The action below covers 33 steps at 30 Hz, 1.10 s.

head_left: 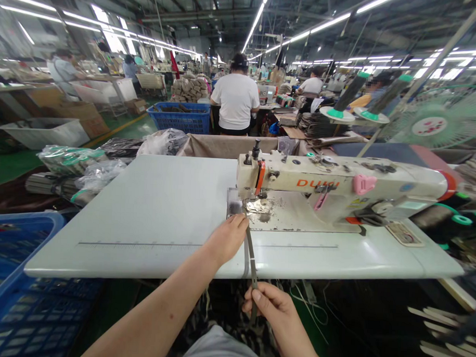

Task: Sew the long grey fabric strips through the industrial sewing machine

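Strap over table edge, wide tabletop leftward.

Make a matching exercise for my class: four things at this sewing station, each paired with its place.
Things: 1 left hand; 2 right hand; 3 blue basket; 4 fan.
Places: a far right, behind the sewing machine; b pinching the strip below the table edge; c curled on the strip beside the machine; d lower left.
Pairs: 1-c; 2-b; 3-d; 4-a.

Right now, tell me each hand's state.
Left hand: closed on the grey strip by the sewing machine.
Right hand: pinching the same strip lower down.
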### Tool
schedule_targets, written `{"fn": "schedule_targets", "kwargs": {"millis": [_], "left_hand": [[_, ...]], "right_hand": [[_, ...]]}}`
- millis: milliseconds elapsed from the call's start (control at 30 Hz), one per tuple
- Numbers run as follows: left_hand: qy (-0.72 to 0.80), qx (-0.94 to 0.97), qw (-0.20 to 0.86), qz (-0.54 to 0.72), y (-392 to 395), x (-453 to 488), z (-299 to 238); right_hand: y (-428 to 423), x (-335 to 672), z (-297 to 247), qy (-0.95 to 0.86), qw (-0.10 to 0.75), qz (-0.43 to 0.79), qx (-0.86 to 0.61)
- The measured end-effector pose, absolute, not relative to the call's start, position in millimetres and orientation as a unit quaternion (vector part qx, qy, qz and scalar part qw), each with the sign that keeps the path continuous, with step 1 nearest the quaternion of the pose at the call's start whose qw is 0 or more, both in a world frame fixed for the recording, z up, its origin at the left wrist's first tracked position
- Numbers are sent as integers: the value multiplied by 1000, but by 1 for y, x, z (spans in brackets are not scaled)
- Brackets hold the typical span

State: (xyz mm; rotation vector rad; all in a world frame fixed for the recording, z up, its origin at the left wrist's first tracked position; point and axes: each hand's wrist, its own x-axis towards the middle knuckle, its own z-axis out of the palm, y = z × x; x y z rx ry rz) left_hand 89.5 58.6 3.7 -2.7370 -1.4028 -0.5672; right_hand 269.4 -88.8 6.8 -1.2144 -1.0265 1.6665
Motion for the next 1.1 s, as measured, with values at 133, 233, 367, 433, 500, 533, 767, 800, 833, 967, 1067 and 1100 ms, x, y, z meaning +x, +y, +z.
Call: {"fn": "schedule_targets", "kwargs": {"millis": [133,233,367,433,500,533,767,800,833,967,1067,1100], "left_hand": [[-456,-868,3,-197,58,90,3],[-451,-870,8,-199,57,89,3],[-449,-873,10,-189,58,88,3],[-447,-876,11,-183,59,88,2],[-443,-878,12,-180,59,88,1],[-440,-879,13,-181,60,88,0],[-446,-871,6,-205,59,88,-1],[-447,-871,2,-207,59,88,-1],[-447,-870,-2,-207,59,88,0],[-450,-868,-9,-210,59,89,0],[-454,-866,-6,-210,59,90,0],[-455,-865,-4,-210,59,90,0]], "right_hand": [[-88,271,4,-411,404,657,-485],[-89,272,4,-422,400,656,-481],[-93,272,9,-428,403,652,-479],[-94,272,11,-433,403,649,-478],[-95,272,13,-438,401,648,-478],[-94,272,13,-439,401,647,-478],[-94,273,13,-456,399,642,-469],[-94,273,13,-456,398,644,-468],[-94,273,13,-455,397,646,-467],[-94,273,13,-451,398,649,-466],[-94,273,14,-455,399,645,-466],[-94,273,14,-456,399,644,-467]]}}
